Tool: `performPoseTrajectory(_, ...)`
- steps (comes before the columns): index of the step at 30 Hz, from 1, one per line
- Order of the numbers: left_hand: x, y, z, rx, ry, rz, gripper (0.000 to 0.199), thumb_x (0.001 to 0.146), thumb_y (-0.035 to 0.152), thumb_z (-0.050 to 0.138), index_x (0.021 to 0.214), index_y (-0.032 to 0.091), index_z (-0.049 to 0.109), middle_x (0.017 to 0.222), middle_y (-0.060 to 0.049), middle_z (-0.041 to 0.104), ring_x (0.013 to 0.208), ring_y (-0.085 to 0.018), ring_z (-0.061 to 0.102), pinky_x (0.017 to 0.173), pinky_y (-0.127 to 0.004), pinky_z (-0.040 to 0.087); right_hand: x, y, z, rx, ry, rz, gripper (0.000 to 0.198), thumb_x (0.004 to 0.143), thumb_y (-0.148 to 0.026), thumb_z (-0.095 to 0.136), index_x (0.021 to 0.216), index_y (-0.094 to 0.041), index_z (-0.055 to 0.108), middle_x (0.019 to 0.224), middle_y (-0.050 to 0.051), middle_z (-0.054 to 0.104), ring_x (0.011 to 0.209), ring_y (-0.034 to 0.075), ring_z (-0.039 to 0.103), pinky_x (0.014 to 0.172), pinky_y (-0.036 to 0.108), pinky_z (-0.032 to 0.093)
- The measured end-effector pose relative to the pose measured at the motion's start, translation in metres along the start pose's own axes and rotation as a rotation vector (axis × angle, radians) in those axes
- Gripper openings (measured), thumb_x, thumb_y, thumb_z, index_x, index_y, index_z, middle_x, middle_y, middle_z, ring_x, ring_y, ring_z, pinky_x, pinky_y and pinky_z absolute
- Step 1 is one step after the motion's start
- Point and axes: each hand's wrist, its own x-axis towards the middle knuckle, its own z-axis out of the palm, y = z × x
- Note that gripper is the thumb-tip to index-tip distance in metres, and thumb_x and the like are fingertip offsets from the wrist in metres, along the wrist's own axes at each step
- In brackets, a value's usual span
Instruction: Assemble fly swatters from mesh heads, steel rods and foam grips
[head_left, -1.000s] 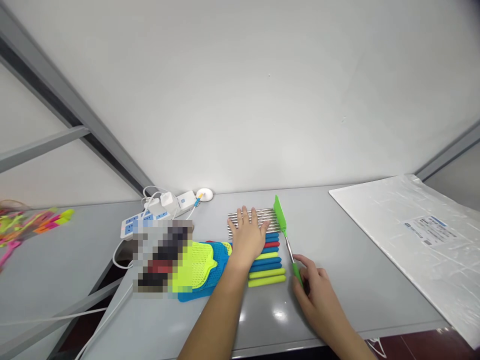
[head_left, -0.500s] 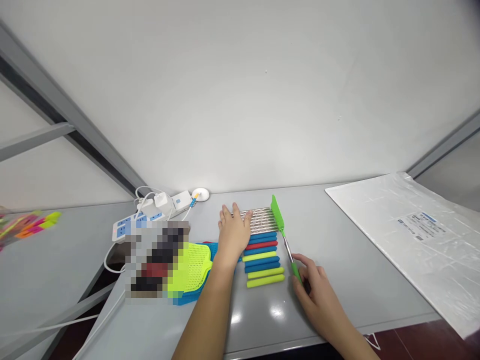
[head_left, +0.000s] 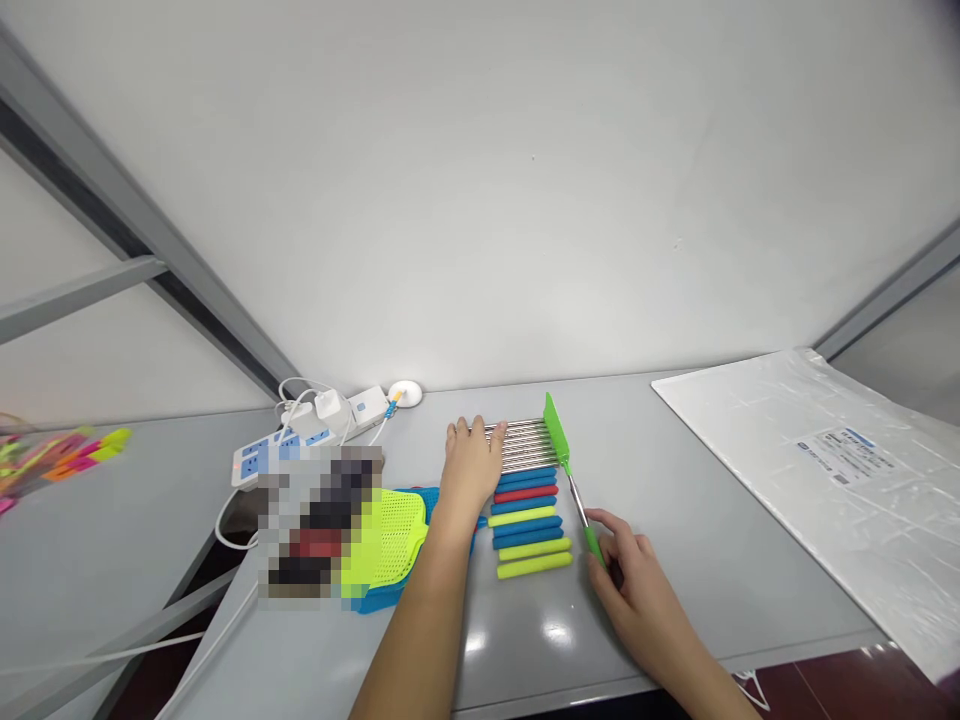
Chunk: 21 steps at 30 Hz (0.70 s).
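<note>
My right hand [head_left: 634,570] is closed around the green grip of a fly swatter [head_left: 576,490] with a metal shaft. The swatter's green head stands edge-on against the right ends of a row of shiny metal rods [head_left: 529,443]. My left hand [head_left: 472,465] rests over the left ends of those rods, its fingers stretched out and slightly apart. Below the rods lie several coloured handle sleeves, among them a red one [head_left: 526,494], a blue one [head_left: 527,540] and a yellow-green one [head_left: 534,566]. A yellow-green mesh swatter head [head_left: 394,535] lies on blue ones left of my left forearm.
A power strip [head_left: 255,460] with white plugs and cables lies at the back left, near a round white device [head_left: 406,393]. A white wrapped sheet [head_left: 780,430] covers the table's right side. A blurred-out patch hides things at the left. Bright coloured items [head_left: 82,455] lie far left.
The view has shifted slightly, so everything sits a little further right and lower. My left fingers look a bit closer together; my right hand keeps its hold on the fly swatter.
</note>
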Motion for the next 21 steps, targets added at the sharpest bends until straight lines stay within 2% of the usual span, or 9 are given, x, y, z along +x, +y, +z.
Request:
performPoseTrajectory(2, -0.001, -0.001, 0.002, 0.005, -0.002, 0.024, 0.056, 0.097, 0.053, 0.028, 0.132, 0.018, 0.054, 0.141, -0.016, 0.053, 0.142, -0.032, 0.031, 0.115, -0.052, 0.022, -0.001, -0.001, 0.001, 0.014, 0.031, 0.001, 0.041, 0.094, -0.041, 0.041, 0.132, -0.026, 0.047, 0.072, 0.001, 0.054, 0.076, 0.023, 0.054, 0.069, 0.036, 0.048)
performPoseTrajectory(5, -0.001, -0.002, 0.003, 0.011, -0.005, 0.032, 0.055, 0.097, 0.052, 0.029, 0.131, 0.017, 0.055, 0.142, -0.016, 0.052, 0.143, -0.033, 0.029, 0.115, -0.054, 0.021, -0.002, -0.002, 0.004, 0.034, 0.083, 0.025, 0.040, 0.094, -0.042, 0.040, 0.131, -0.027, 0.048, 0.072, 0.000, 0.053, 0.076, 0.023, 0.053, 0.070, 0.036, 0.047)
performPoseTrajectory(10, -0.001, -0.001, 0.000, 0.014, -0.014, -0.004, 0.063, 0.098, 0.053, 0.027, 0.139, 0.008, 0.045, 0.150, -0.024, 0.039, 0.144, -0.035, 0.027, 0.113, -0.054, 0.026, -0.004, -0.001, 0.004, 0.070, 0.054, 0.036, 0.042, 0.094, -0.044, 0.042, 0.132, -0.027, 0.047, 0.073, 0.001, 0.053, 0.077, 0.023, 0.052, 0.070, 0.036, 0.047)
performPoseTrajectory(13, -0.004, 0.003, -0.007, 0.003, -0.020, -0.016, 0.069, 0.098, 0.055, 0.024, 0.143, 0.005, 0.040, 0.153, -0.027, 0.031, 0.145, -0.038, 0.024, 0.113, -0.055, 0.028, -0.007, 0.000, 0.006, 0.069, 0.125, 0.041, 0.042, 0.094, -0.044, 0.041, 0.132, -0.026, 0.047, 0.073, 0.001, 0.052, 0.079, 0.023, 0.052, 0.073, 0.037, 0.047)
performPoseTrajectory(15, -0.011, 0.007, -0.013, -0.006, -0.018, 0.000, 0.070, 0.098, 0.056, 0.024, 0.145, 0.007, 0.038, 0.156, -0.026, 0.026, 0.146, -0.037, 0.020, 0.113, -0.054, 0.028, -0.010, 0.001, 0.008, 0.049, 0.161, 0.033, 0.042, 0.094, -0.043, 0.040, 0.131, -0.025, 0.047, 0.072, 0.001, 0.052, 0.080, 0.024, 0.052, 0.075, 0.039, 0.046)
performPoseTrajectory(18, -0.035, 0.015, -0.022, -0.033, 0.000, 0.126, 0.062, 0.099, 0.054, 0.028, 0.147, 0.015, 0.037, 0.160, -0.014, 0.021, 0.149, -0.029, 0.012, 0.117, -0.048, 0.025, -0.013, 0.002, 0.011, 0.002, 0.167, 0.007, 0.040, 0.095, -0.040, 0.039, 0.131, -0.026, 0.047, 0.071, 0.001, 0.053, 0.082, 0.025, 0.053, 0.076, 0.040, 0.045)
performPoseTrajectory(21, -0.073, 0.019, -0.023, -0.073, 0.056, 0.361, 0.051, 0.101, 0.044, 0.033, 0.146, 0.020, 0.037, 0.161, -0.007, 0.023, 0.149, -0.024, 0.011, 0.119, -0.046, 0.024, -0.013, 0.005, 0.010, -0.047, 0.116, -0.047, 0.039, 0.095, -0.038, 0.041, 0.132, -0.028, 0.046, 0.070, 0.000, 0.054, 0.081, 0.025, 0.054, 0.078, 0.041, 0.046)
